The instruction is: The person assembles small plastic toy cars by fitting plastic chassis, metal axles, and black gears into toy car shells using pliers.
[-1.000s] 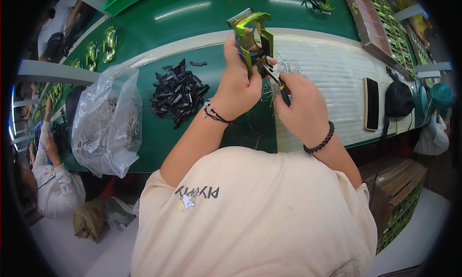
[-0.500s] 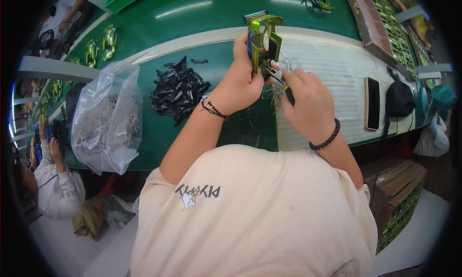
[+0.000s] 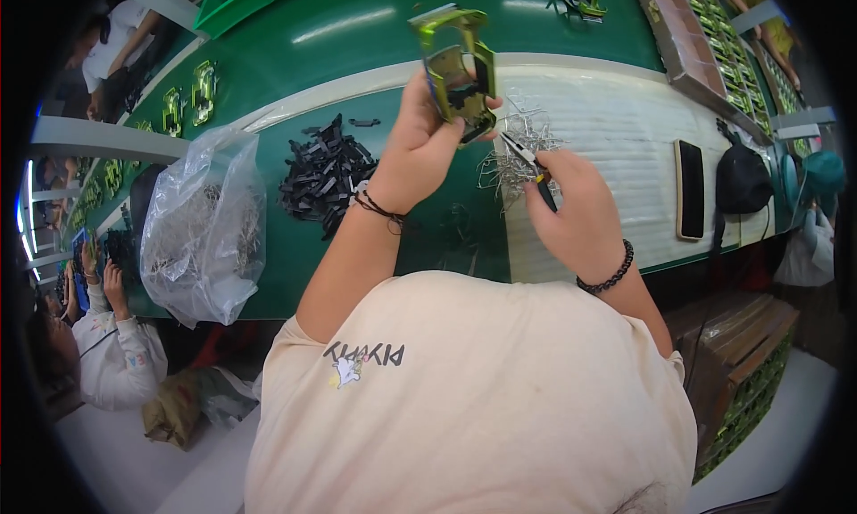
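My left hand [image 3: 420,143] is closed around a shiny yellow-green frame-shaped part [image 3: 483,63] with black pieces fitted in it, raised above the bench and tilted. In my right hand [image 3: 576,201] is a pair of pliers [image 3: 542,180] with black and yellow grips. The pliers' tip points toward the lower end of the green part, a little apart from it. Whether the jaws grip anything is too small to tell. Just beyond the pliers lies a tangle of thin silvery wire pieces [image 3: 536,134]. Left of my left forearm is a heap of small black plastic parts [image 3: 326,175].
A clear plastic bag [image 3: 201,237] of wire pieces stands at the bench's left edge. To the right lie a phone [image 3: 689,190] and a black pouch [image 3: 743,182]. A partitioned box [image 3: 683,58] of green parts is at the back right. Other people work at the left.
My left hand has moved left with the green part, and the part has tilted. The pliers have drawn away from the part and now show more fully, their tip apart from it.
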Tool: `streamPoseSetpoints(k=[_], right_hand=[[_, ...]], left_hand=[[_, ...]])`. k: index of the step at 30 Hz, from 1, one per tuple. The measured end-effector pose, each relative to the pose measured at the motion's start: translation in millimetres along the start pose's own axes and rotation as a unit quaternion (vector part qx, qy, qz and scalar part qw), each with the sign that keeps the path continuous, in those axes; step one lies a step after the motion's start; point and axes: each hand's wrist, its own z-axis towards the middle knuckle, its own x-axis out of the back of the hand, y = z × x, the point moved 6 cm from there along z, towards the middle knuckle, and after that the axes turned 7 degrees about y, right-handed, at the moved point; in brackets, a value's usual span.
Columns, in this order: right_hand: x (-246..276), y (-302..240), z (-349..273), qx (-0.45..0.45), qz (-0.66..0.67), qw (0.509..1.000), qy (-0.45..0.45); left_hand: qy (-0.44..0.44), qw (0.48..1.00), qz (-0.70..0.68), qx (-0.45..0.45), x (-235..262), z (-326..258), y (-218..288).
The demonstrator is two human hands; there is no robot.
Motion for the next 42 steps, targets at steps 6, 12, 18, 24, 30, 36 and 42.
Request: streamPoseSetpoints(k=[6,12,18,24,30,36,42], right_hand=[[10,53,-14,-0.143,0.050,0.987,0.057],[3,77,-23,-0.095,-0.049,0.990,0.088],[-1,88,-24,-0.166,-0.013,0.981,0.098],[1,80,-16,-0.110,-0.069,0.986,0.103],[-5,91,-21,-0.111,-0.097,0.982,0.113],[1,74,-14,-0.096,-0.083,0.985,0.118],[5,82,-7,-0.078,-0.100,0.987,0.097]], left_hand=[[-0.005,0.990,-0.126,0.056,-7,4,27],[-0.050,0.985,-0.166,0.020,-1,1,64],[0.188,0.974,0.121,0.023,94,57,109],[0.523,0.845,0.029,0.105,341,75,98],[0.563,0.808,0.022,0.175,388,59,65],[0.481,0.804,0.299,0.184,410,69,71],[0.383,0.484,0.778,0.114,298,139,85]])
